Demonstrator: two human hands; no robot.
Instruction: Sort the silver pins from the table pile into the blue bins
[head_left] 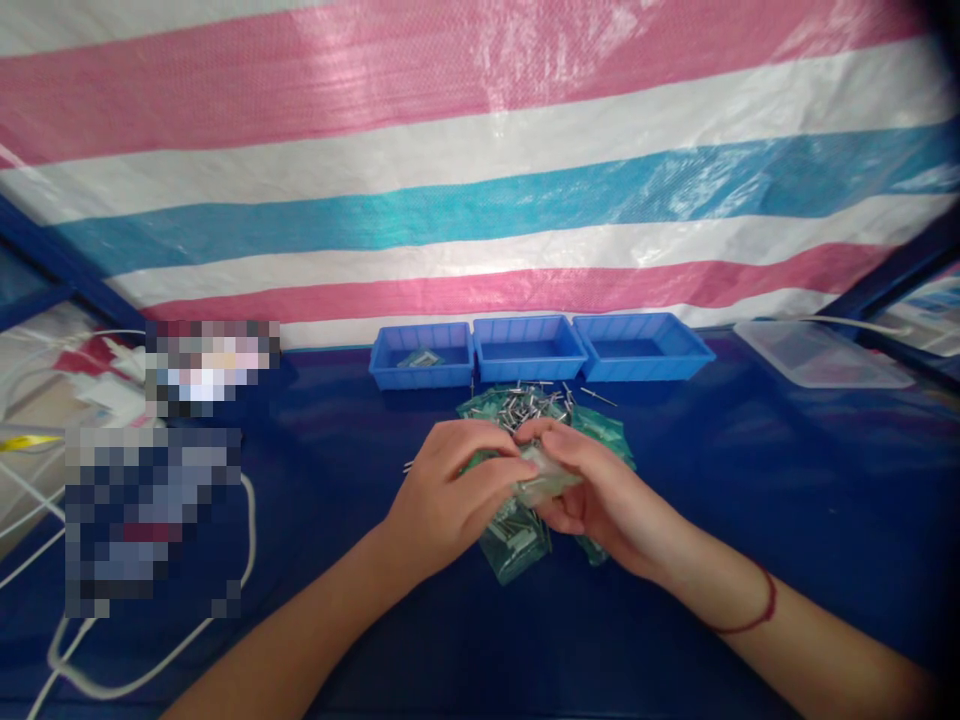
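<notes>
A small clear plastic bag (549,480) is pinched between my two hands, over the middle of the table. My left hand (457,490) has its thumb and fingers closed on the bag's left side. Around its right side curl the fingers of my right hand (596,480). What the bag holds is hard to make out. Beneath and behind the hands lies a pile of thin metal pins that look like blind rivets (529,403), spread over greenish plastic bags (517,558). My hands hide part of the pile.
Three blue bins (531,363) stand in a row behind the pile; the left one contains a small bag (422,357). A translucent plastic lid (825,352) lies at the back right. White cables (251,530) and blurred-out items occupy the left. A striped sheet (480,215) hangs behind.
</notes>
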